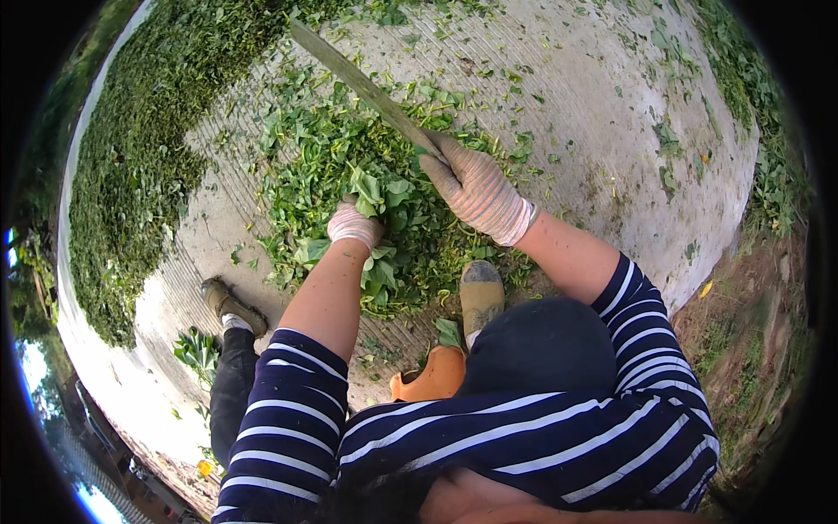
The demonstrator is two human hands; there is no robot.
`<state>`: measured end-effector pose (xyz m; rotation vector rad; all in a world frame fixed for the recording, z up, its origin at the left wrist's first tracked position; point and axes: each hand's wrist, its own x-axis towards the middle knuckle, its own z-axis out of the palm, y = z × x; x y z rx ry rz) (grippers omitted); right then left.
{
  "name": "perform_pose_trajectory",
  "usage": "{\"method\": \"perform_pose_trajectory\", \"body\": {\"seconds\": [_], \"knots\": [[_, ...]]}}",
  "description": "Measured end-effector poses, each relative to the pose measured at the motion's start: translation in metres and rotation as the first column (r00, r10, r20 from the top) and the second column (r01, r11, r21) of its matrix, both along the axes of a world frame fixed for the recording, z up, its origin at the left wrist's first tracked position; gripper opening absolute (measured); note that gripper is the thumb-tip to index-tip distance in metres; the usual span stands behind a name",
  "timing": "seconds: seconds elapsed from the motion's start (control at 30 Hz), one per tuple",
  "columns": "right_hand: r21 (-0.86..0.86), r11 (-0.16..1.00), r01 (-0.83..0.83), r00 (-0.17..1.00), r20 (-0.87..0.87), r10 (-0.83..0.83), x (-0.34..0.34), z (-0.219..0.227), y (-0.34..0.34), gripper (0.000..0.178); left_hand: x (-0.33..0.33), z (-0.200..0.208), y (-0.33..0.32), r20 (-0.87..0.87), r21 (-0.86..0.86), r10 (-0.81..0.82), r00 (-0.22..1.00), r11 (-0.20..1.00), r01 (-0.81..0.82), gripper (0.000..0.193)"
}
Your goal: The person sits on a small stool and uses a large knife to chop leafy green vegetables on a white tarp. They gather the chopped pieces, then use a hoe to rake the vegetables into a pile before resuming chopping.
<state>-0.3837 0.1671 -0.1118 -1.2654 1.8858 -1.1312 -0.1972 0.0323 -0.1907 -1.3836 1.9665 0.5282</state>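
My right hand, in a striped work glove with dirty fingers, is closed round the handle end of a long knife. Its long, straight blade, smeared green, points up and to the left above the leaves. My left hand, gloved too, is closed on a bunch of leafy greens low in the heap. Its fingers are mostly hidden among the leaves, some of which stick out above and below the hand. Around and beneath it lies a loose pile of chopped leaves and stems.
A broad layer of chopped greenery covers the ridged concrete on the left. My shoes stand either side of the pile. An orange plastic object is between my legs. Whole leafy stems lie by my left leg; grassy ground borders the right.
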Motion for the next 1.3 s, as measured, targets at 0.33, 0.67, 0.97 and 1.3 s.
{"method": "perform_pose_trajectory", "body": {"seconds": [0.33,0.67,0.97,1.3], "knots": [[0.652,0.725,-0.219,0.957,0.000,0.290,0.027,-0.032,0.007,0.037,-0.014,-0.012,-0.004,0.244,0.072,-0.043,0.969,0.997,0.026,0.053],[0.232,0.945,-0.228,0.973,0.034,0.227,0.036,-0.022,0.016,0.037,-0.008,-0.023,-0.004,0.221,0.169,-0.155,0.963,0.978,0.119,0.064],[-0.091,0.988,-0.126,0.991,0.028,0.129,0.032,-0.014,0.004,0.032,0.018,0.003,0.005,0.003,0.108,-0.115,0.993,0.988,0.114,0.054],[0.406,0.862,-0.303,0.945,0.012,0.326,0.034,-0.021,-0.007,0.035,0.021,-0.018,0.000,0.118,0.211,-0.122,0.986,0.973,0.095,0.046]]}}
